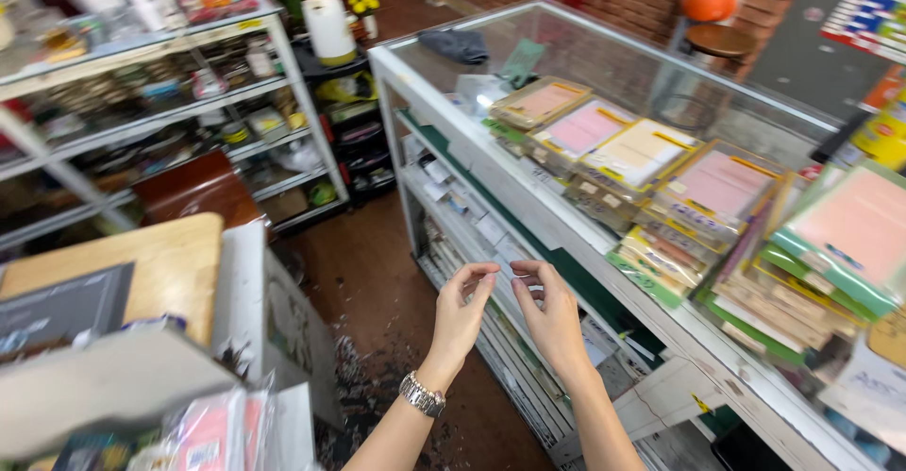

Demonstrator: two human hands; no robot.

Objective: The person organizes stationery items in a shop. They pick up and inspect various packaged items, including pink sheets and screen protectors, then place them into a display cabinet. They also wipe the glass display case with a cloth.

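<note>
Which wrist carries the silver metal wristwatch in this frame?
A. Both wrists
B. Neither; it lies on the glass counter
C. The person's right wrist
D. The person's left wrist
D: the silver metal wristwatch sits on the wrist below the left hand, while the wrist below the right hand is bare.

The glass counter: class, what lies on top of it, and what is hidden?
On the counter lie stacked packs of pink and cream sheets, a dark cloth and a green item. Lower packs are covered by upper ones; the shelves beneath show only partly.
</note>
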